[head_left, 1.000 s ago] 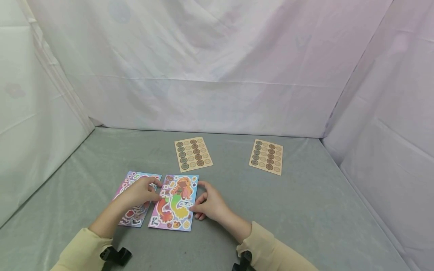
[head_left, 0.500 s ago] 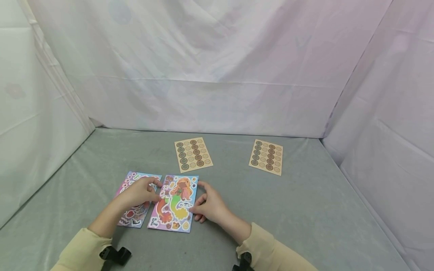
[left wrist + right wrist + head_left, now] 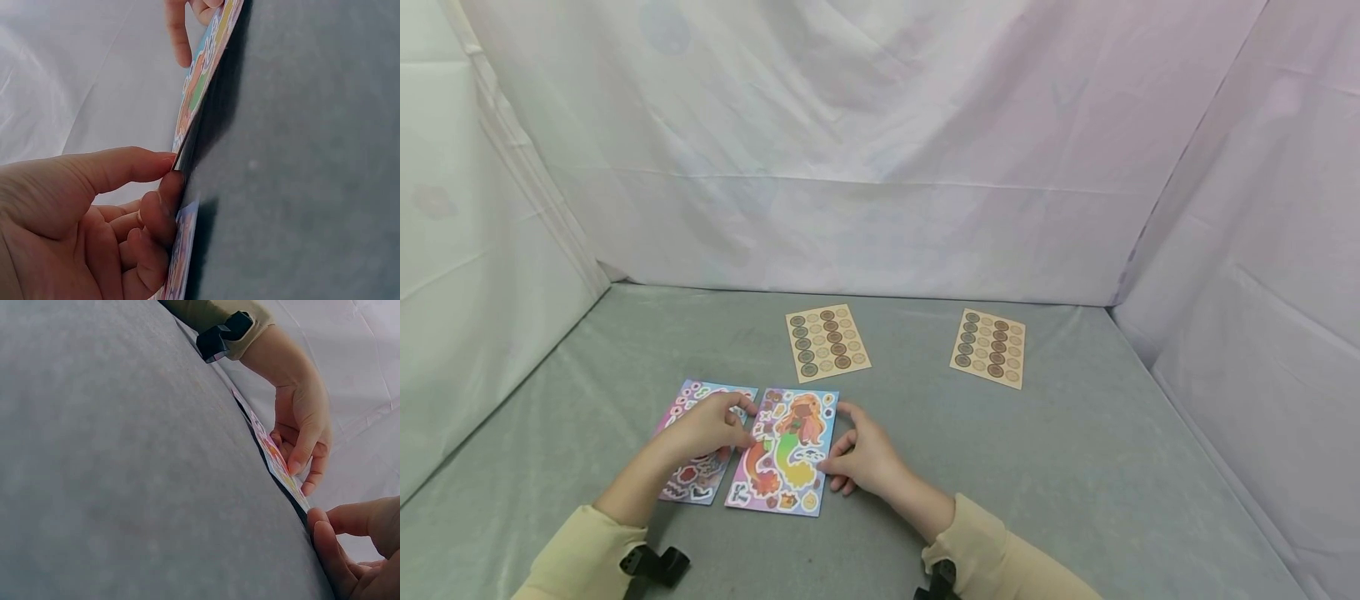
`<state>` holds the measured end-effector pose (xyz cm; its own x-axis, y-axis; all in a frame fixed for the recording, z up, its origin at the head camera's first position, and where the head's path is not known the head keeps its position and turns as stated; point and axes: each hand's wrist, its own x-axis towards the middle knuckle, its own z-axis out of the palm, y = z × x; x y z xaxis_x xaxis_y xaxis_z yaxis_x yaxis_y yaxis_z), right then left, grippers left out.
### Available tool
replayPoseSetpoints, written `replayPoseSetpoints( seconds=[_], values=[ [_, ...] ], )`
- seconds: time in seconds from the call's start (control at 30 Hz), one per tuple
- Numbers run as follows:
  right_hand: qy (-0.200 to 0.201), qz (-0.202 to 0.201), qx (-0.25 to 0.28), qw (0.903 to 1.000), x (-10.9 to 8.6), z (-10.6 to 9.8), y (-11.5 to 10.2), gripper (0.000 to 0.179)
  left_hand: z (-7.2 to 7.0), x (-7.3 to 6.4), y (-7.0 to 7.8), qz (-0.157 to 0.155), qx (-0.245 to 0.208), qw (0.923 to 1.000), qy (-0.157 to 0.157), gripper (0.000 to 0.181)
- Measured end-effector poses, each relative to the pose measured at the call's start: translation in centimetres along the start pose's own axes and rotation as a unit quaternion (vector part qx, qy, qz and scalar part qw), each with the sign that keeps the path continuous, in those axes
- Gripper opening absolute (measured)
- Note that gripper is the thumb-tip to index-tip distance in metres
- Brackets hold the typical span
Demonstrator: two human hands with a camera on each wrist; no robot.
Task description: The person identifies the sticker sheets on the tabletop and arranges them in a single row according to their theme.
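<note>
My left hand (image 3: pixel 706 427) and right hand (image 3: pixel 868 454) pinch opposite edges of a rectangular pink-and-blue mermaid sticker sheet (image 3: pixel 786 458), raised slightly over the grey cloth tabletop (image 3: pixel 1075 467), near side, left of centre.

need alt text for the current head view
A left hand and right hand pinch a mermaid sheet by its side edges over a gray table. A second colorful sheet lies left of it, partly hidden by the left hand. Farther back: a left tan sheet and a right tan sheet, both printed with circles, before white fabric.
</note>
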<state>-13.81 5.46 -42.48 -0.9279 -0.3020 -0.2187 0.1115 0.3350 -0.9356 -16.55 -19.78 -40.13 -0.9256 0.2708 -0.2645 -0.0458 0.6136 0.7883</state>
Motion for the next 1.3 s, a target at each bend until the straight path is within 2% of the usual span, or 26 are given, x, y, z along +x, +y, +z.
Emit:
replayPoseSetpoints(
  seconds=[0.23,0.37,0.67,0.77,1.3],
  values=[
    [-0.005,-0.014,-0.003,0.9999,0.06,-0.01,0.15,0.082,0.04,-0.03,-0.07,0.006,0.001,1.0000,-0.001,0.045],
    [-0.009,-0.016,-0.007,0.9998,0.14,-0.02,0.14,0.080,0.08,0.06,-0.04,-0.002,0.004,1.0000,0.003,0.047],
    [-0.018,-0.008,-0.017,0.9997,0.31,-0.06,0.17,0.077,0.18,0.11,-0.17,-0.009,0.005,0.9999,0.001,0.050],
    [-0.020,-0.006,-0.020,0.9996,0.35,-0.05,0.15,0.076,0.15,0.12,-0.24,0.001,0.008,1.0000,-0.001,0.050],
    [-0.025,0.001,-0.049,0.9985,0.30,-0.13,-0.36,0.074,0.51,0.27,-0.35,0.005,0.030,0.9993,0.020,0.055]
  ],
)
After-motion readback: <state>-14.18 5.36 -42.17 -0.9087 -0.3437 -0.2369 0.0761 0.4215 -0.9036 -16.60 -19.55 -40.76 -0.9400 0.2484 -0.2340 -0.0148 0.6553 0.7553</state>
